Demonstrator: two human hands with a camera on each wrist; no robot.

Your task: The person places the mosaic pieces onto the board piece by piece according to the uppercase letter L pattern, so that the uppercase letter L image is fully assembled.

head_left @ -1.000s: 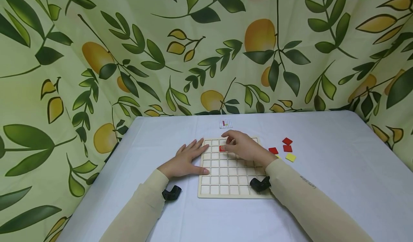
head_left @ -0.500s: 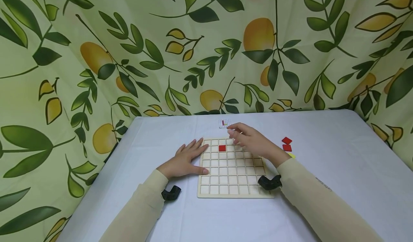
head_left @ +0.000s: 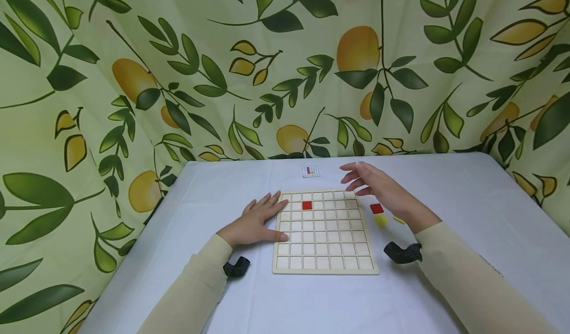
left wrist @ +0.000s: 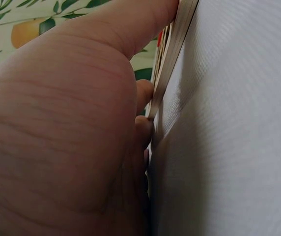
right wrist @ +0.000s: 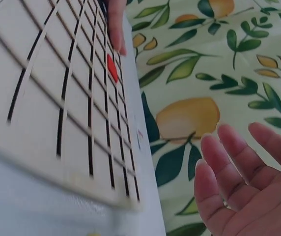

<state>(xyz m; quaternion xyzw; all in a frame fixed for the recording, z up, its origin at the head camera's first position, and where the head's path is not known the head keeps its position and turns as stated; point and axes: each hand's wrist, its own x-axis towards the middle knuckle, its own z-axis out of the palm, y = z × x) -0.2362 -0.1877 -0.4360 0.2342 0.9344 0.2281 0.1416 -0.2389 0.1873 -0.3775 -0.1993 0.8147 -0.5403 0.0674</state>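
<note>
Red tile (head_left: 307, 205) lies in the grid board (head_left: 335, 237), second row from the far edge; the left hand (head_left: 255, 223), fingers spread, rests on the board's left edge. The right hand (head_left: 381, 184), empty, fingers parted, hangs near a loose red tile (head_left: 376, 209), probably best pinched edgewise.

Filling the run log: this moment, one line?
left hand: touching pale wooden grid board; right hand: empty; red square tile: in board

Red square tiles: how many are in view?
2: one red tile sits in the wooden grid board, second row from its far edge; another red tile lies on the white tablecloth to the board's right. More may be hidden behind the right hand.
</note>
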